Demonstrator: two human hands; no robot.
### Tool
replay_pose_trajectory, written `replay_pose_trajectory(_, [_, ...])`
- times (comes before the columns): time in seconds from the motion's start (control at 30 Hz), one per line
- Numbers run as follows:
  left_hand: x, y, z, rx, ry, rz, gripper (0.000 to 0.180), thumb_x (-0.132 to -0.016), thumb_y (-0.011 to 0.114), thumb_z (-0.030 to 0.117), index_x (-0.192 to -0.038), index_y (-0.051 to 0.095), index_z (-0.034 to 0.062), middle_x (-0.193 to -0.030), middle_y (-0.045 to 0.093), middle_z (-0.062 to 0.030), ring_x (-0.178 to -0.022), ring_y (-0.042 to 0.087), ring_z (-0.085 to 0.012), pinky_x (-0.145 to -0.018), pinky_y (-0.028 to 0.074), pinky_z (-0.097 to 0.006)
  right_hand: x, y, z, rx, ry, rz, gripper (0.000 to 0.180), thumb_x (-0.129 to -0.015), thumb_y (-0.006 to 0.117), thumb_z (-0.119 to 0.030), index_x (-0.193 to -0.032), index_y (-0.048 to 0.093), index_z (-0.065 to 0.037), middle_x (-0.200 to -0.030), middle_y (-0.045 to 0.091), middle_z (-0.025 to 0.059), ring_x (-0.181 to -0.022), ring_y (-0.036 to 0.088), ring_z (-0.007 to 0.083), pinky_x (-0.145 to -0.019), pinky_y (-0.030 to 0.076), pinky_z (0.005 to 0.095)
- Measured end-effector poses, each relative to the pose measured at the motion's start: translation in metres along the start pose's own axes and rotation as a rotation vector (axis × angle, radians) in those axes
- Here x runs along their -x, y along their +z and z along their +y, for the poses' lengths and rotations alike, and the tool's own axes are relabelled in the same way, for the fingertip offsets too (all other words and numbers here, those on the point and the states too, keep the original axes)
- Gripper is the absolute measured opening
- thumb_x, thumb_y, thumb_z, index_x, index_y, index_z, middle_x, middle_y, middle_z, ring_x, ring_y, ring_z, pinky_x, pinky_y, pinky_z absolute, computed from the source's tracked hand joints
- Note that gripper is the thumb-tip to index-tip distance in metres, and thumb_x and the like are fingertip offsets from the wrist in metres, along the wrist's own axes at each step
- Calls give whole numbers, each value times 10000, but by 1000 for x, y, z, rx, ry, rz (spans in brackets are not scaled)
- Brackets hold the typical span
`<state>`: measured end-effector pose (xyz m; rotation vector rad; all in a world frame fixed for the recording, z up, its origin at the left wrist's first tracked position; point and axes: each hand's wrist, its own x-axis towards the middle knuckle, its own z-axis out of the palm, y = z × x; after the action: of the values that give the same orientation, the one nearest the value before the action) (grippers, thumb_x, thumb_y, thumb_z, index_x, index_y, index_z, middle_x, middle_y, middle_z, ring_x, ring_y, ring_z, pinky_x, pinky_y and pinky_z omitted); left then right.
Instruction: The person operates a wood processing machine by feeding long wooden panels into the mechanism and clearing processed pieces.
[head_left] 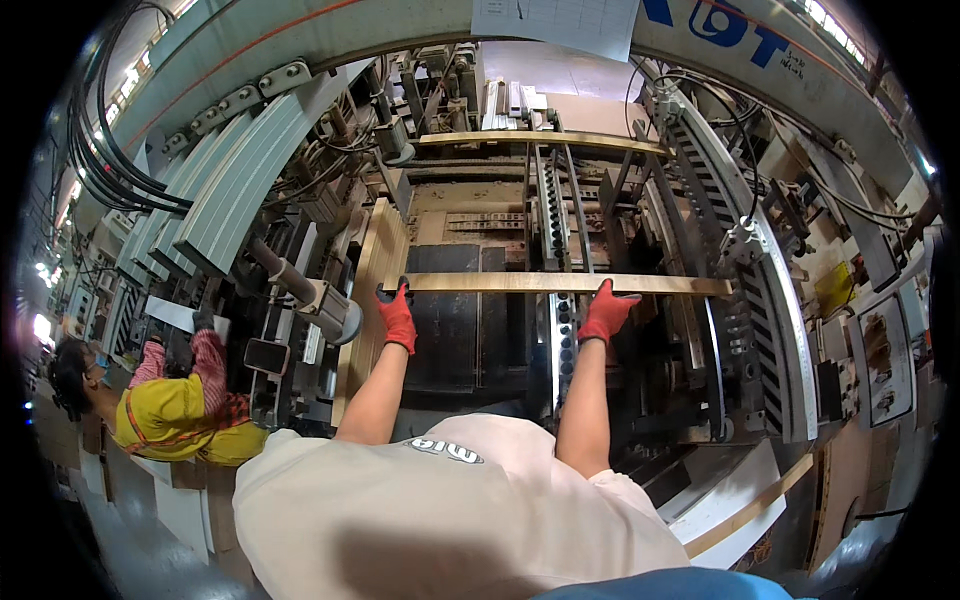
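A long, narrow wooden strip (520,284) lies crosswise in front of me, over the machine's rails. My left hand (397,318), in a red glove with dark fingertips, is closed on the strip close to its left end. Further right along the same strip, my right hand (606,316) grips its near edge, wearing a matching glove with the thumb pointing right. Just left of my left hand is a stack of similar wooden strips (367,310). Another wooden strip (540,140) spans the machine farther back. Fingers behind the held strip are partly hidden.
Chain rails (552,200) run away from me under the strip. A striped metal beam (770,300) borders the right side; grey-green beams (235,180) rise at the left. A person in a yellow garment (180,415) works at far left. Panels (735,500) lie behind me to the right.
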<state>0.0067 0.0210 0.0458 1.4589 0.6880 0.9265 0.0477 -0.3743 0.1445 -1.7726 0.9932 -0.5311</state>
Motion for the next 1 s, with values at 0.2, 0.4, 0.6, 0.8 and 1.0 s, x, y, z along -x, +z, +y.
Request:
replay_pose_trajectory(0.2, [7,-27,-15,242,-159,-3,421,-741,779,109,-1094,584,-14,-1003,649,-85,-857,608,-179,-786,484,-309,-30,19,36,-297,-38,9,938,-748,748,-285,-1415,188,64,-1275,516,270,-1168,528,367,-974,430,416])
replay_pose_trajectory(0.4, [47,-75,15,254,-258,-104,184,-826,703,131,-965,613,51,-788,581,27,-636,500,-57,-560,396,-219,-32,4,71,-588,-75,-57,747,-696,779,-76,-1299,363,69,-1251,535,217,-1115,562,286,-972,432,368])
replay_pose_trajectory(0.6, [60,-108,-11,-58,-119,110,213,-829,706,178,-798,515,89,-685,520,24,-520,430,-71,-470,349,-256,24,-50,63,-701,21,-87,703,-764,691,53,-1362,323,20,-1186,546,137,-962,584,212,-822,499,334])
replay_pose_trajectory(0.8, [59,-123,-21,38,-235,112,240,-837,702,213,-744,510,104,-602,474,37,-477,404,-65,-439,309,-246,15,-73,79,-879,156,-356,373,-776,646,36,-1134,541,23,-1016,625,82,-841,608,168,-736,510,286])
replay_pose_trajectory(1.0, [62,-127,19,58,-245,138,305,-866,677,238,-674,465,132,-544,378,67,-452,339,-47,-420,246,-251,-33,-66,85,-1074,336,-687,59,-837,625,-95,-890,617,-72,-837,623,17,-740,591,140,-676,487,280])
